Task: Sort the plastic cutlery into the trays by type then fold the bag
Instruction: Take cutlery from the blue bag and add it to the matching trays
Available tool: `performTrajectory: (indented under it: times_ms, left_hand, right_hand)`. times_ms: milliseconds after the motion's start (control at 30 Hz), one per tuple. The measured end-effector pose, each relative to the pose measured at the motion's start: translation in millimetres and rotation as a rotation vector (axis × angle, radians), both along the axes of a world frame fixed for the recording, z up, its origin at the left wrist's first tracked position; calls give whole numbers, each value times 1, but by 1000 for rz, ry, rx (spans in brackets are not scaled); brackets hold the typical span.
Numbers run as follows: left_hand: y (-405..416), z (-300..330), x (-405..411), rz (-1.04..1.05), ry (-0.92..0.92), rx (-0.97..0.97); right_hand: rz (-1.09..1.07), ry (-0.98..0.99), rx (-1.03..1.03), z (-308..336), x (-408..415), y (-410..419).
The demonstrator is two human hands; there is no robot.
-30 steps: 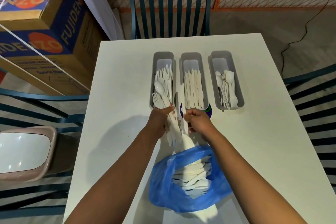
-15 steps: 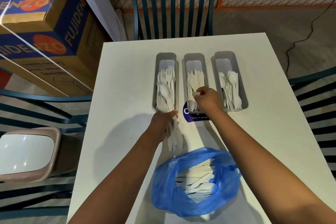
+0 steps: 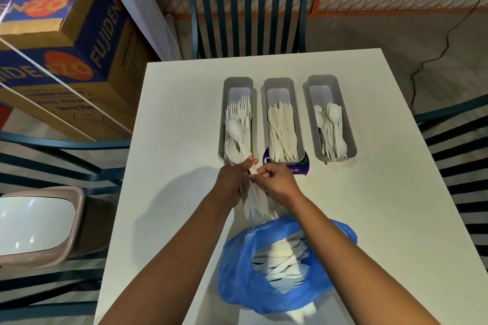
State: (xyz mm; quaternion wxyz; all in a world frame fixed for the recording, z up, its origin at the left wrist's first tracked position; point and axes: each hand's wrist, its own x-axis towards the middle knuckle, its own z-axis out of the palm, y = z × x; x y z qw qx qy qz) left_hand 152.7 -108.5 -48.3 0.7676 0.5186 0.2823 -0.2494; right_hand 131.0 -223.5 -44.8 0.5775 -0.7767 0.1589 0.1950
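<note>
1. My left hand [image 3: 233, 179] is closed around a mixed bundle of white cutlery [image 3: 254, 194]; a spoon and fork heads stick out beyond it, handles and blades trail back toward me.
2. My right hand [image 3: 276, 179] is curled, fingertips pinching at the bundle just beside the left thumb. I cannot tell which single piece it has.
3. Beyond the left hand: grey fork tray [image 3: 237, 87], holding forks.
4. Just beyond the right hand: knife tray [image 3: 280, 86], holding knives, its near end resting on a purple sticker [image 3: 297, 169] on the counter [image 3: 369, 192].
5. Further right of both hands: spoon tray [image 3: 326, 83], holding spoons.
6. Nearer me than both hands, between my forearms: blue bag [image 3: 245, 280], mouth open, more white cutlery inside.
7. Far left of the hands, off the counter: a lidded bin [image 3: 37, 224].
</note>
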Motion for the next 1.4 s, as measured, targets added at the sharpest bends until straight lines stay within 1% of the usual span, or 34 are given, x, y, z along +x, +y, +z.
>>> performTrajectory:
  times_ms: [100, 333, 467, 600, 833, 1000, 1300, 1400]
  left_hand:
    - [-1, 2, -1, -16, -17, 31]
    - [1, 2, -5, -40, -7, 74]
    - [0, 4, -5, -45, -24, 102]
    - [-1, 3, -5, -52, -18, 148]
    - [2, -1, -2, 36, -31, 128]
    - [13, 2, 5, 86, -33, 74]
    - [14, -1, 0, -10, -33, 95]
    - [13, -1, -1, -17, -40, 61]
  right_hand:
    - [-70, 10, 50, 0, -4, 1]
    - [-148, 59, 145, 2, -10, 0]
    - [-217, 117, 200, 3, -13, 0]
    - [-265, 130, 140, 0, -14, 0]
    - [-189, 101, 35, -2, -14, -1]
    - [-224, 95, -21, -3, -16, -8]
    - [-359, 48, -129, 5, 53, -35]
    - [-388, 15, -94, 9, 70, -40]
